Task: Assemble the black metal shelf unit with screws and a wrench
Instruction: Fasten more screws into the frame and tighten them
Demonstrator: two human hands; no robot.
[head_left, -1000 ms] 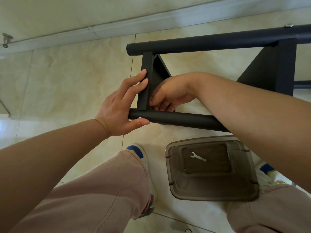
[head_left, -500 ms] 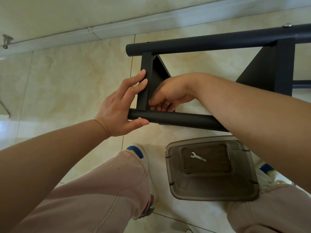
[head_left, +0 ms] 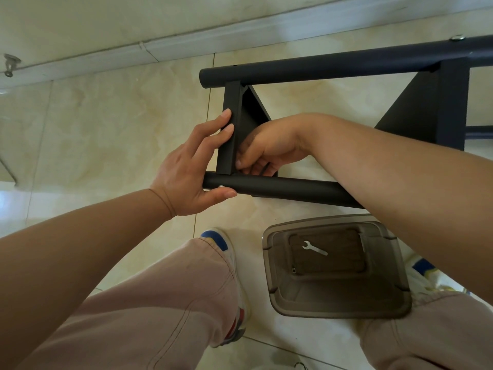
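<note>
The black metal shelf frame lies on its side over the tiled floor: a near tube (head_left: 288,189), a far tube (head_left: 333,68) and a black end panel (head_left: 230,129) between them. My left hand (head_left: 192,166) holds the joint, fingers straight along the panel's edge, thumb under the near tube by a small silver screw head (head_left: 221,186). My right hand (head_left: 264,150) is curled inside the corner behind the panel; what its fingertips pinch is hidden. A small silver wrench (head_left: 314,248) lies in a brown plastic bin (head_left: 400,303).
A second black panel (head_left: 437,108) joins the tubes at the right, with a silver bolt head (head_left: 456,37) on the far tube. The bin stands between my feet. A white skirting board (head_left: 186,46) runs along the wall behind the frame.
Almost nothing has moved; the fingers of my right hand shift slightly inside the corner of the frame, and my left hand stays in place.
</note>
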